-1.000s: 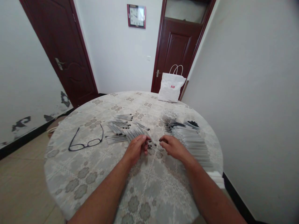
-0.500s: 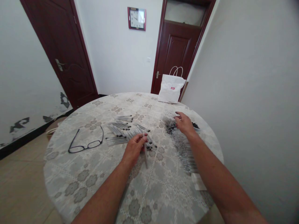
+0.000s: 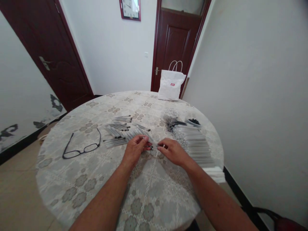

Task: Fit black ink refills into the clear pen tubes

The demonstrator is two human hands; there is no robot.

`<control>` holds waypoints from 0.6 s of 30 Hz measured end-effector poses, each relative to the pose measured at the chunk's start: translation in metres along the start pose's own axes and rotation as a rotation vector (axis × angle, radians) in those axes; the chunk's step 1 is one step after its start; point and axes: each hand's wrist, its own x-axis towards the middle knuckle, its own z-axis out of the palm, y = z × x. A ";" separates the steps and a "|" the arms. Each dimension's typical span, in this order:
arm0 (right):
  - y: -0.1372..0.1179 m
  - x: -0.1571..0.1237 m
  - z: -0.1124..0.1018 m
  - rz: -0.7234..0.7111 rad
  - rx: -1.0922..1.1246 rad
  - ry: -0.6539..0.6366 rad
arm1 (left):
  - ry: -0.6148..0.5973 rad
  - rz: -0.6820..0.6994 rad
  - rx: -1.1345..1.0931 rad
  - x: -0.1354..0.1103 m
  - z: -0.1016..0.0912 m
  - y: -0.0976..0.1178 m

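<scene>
My left hand (image 3: 136,149) and my right hand (image 3: 172,150) meet over the middle of the round table (image 3: 101,179), fingers pinched together on a thin grey pen (image 3: 154,147) between them. Just behind my left hand lie several grey pens with black tips (image 3: 120,133) in loose groups. Right of my right hand a long row of clear pen tubes (image 3: 196,144) runs along the table's right side, with a heap of small black parts (image 3: 171,123) at its far end.
Black-framed glasses (image 3: 81,148) lie on the table's left. A white paper bag (image 3: 171,85) stands at the far edge before a dark red door (image 3: 178,45). A small dish of black caps (image 3: 193,122) sits far right. A wall runs close on the right.
My right hand reached out to the heap of black parts at the far right, then came back to meet my left hand at the pen. The view shifted slightly.
</scene>
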 end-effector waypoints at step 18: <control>0.125 -0.012 -0.135 0.287 -0.757 0.116 | 0.326 0.115 0.172 0.011 -0.013 0.004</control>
